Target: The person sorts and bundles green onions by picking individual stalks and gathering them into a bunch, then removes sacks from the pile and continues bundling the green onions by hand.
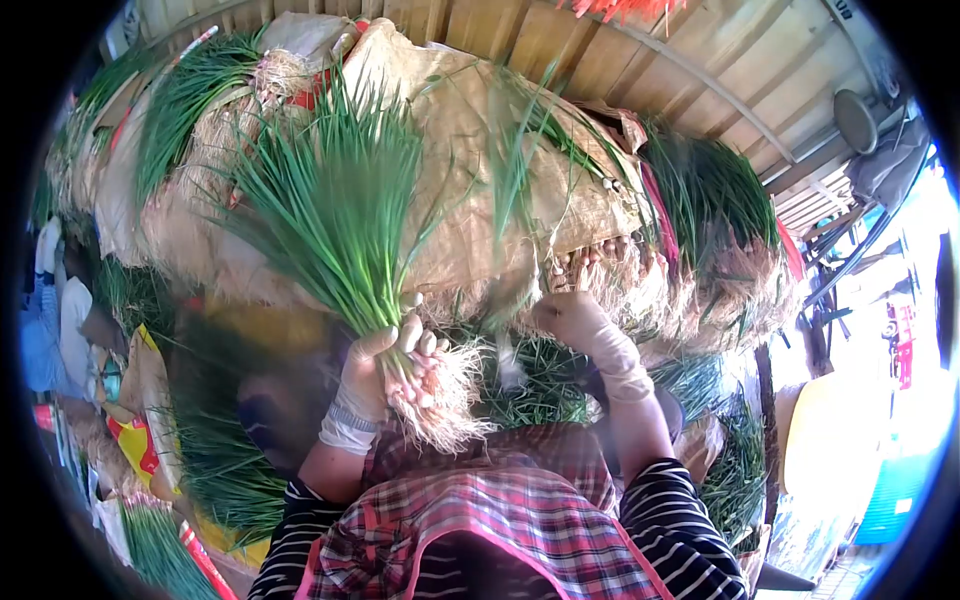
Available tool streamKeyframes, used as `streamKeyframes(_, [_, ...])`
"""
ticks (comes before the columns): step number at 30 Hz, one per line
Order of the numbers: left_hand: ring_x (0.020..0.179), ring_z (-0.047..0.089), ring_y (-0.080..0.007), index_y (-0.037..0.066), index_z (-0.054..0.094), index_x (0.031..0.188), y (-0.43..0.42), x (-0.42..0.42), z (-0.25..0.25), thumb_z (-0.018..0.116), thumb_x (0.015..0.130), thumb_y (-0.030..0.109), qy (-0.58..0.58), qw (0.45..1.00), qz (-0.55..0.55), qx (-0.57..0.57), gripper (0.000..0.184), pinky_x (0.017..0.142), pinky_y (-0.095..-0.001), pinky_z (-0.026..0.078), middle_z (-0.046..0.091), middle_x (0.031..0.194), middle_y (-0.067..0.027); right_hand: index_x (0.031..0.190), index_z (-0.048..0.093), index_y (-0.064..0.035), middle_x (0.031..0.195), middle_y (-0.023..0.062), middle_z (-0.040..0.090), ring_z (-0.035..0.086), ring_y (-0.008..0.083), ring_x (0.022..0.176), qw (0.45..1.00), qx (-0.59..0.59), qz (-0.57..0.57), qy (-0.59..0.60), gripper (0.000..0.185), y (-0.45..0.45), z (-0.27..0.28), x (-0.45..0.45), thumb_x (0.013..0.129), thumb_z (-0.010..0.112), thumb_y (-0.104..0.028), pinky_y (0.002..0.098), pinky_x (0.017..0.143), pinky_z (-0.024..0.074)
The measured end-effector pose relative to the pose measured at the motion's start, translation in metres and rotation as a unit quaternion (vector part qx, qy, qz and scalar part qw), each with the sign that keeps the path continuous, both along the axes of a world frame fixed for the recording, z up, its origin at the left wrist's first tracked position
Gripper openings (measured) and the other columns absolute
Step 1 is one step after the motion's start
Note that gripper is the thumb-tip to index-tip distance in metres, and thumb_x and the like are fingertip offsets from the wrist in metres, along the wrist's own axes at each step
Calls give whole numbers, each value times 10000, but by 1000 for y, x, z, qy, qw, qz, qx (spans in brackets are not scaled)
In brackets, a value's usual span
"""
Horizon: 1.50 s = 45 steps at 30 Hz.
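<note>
My left hand [372, 368], in a pale glove with a band at the wrist, is closed around a bunch of spring onions [345, 235]. Their green leaves fan up and to the left, and the pinkish-white bulbs and stringy roots [445, 400] stick out below my fingers to the right. My right hand [578, 325], also gloved, is raised to the right of the bunch and apart from it. Its fingers are curled together; whatever they hold, if anything, cannot be made out. Blurred green and whitish streaks [508, 350] show just left of it.
Tan sacking [460, 190] covers a heap in front of me, with roots poking out along its near edge. A few loose spring onions [570, 140] lie on top. More bundles stand at the right [705, 195] and left [195, 100]. Cut green leaves [540, 385] are piled near my lap.
</note>
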<state>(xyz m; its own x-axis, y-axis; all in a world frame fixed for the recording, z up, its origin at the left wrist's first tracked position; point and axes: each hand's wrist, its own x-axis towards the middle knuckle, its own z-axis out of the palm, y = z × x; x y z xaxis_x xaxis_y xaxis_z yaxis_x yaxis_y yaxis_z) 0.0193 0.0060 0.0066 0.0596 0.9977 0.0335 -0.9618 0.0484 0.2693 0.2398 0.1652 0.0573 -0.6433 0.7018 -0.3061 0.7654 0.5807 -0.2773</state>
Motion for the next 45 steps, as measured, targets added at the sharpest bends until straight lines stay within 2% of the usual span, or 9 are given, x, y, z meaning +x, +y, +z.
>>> streamKeyframes(8, [771,515,-245,26,466,1097,1,-3,1,627,729,174,16,997,-49,-49,428,754,-392,428,512,760,-62,836,601,-47,643,39,569,511,114,475,818,-41,-208,535,59,-6,-31,-11,779,586,-49,254,458,428])
streamKeyframes(14, [868,584,-291,-15,512,1014,18,3,-20,601,759,227,105,969,-165,-150,363,718,-446,510,591,928,-195,803,568,-42,860,82,609,597,194,819,920,-55,12,388,145,-84,-51,-28,727,565,82,291,699,497])
streamKeyframes(23, [788,581,-263,25,505,949,-1,4,5,577,735,222,156,969,-52,-184,299,623,-402,518,565,880,-147,1333,270,-165,1062,87,564,574,181,823,811,-285,-19,510,694,-28,-38,-96,745,580,38,297,720,493])
streamKeyframes(30, [783,527,-237,79,420,1102,-15,-3,28,552,770,187,-68,990,-46,118,374,727,-422,462,469,734,-49,1137,532,-159,943,76,616,596,105,736,988,-22,152,1,316,24,-45,-58,821,545,-170,206,623,489])
streamKeyframes(32, [787,526,-237,86,387,1191,-12,-7,24,557,767,153,-23,991,-18,131,462,820,-430,406,476,753,-52,1137,538,-157,942,95,634,613,187,689,958,-196,-41,205,338,72,-20,-36,801,571,-179,268,634,503])
streamKeyframes(35, [849,534,-259,84,402,1175,-2,0,17,551,778,100,-31,997,-24,70,425,879,-471,379,475,749,-54,1112,530,-47,853,122,637,613,179,708,903,168,-297,261,401,171,-9,-5,755,621,-207,302,641,503])
streamKeyframes(37, [871,528,-272,70,415,1103,8,4,1,556,781,86,-26,996,-11,82,352,846,-491,419,468,751,-46,973,609,-38,921,177,613,607,280,831,934,237,-265,27,293,219,-34,19,772,572,-247,359,730,478])
streamKeyframes(41, [835,526,-259,63,444,1002,13,-4,6,584,757,102,-4,999,-30,-20,285,769,-450,453,472,758,-49,920,599,-10,651,14,537,440,54,506,859,-24,-189,475,160,147,36,13,775,580,-75,198,437,350])
streamKeyframes(45, [810,514,-256,55,482,929,28,6,6,609,749,156,0,998,-46,-51,242,733,-431,474,492,785,-62,986,576,-23,657,23,563,482,80,520,845,-105,-310,424,217,86,44,1,777,558,-77,215,454,390])
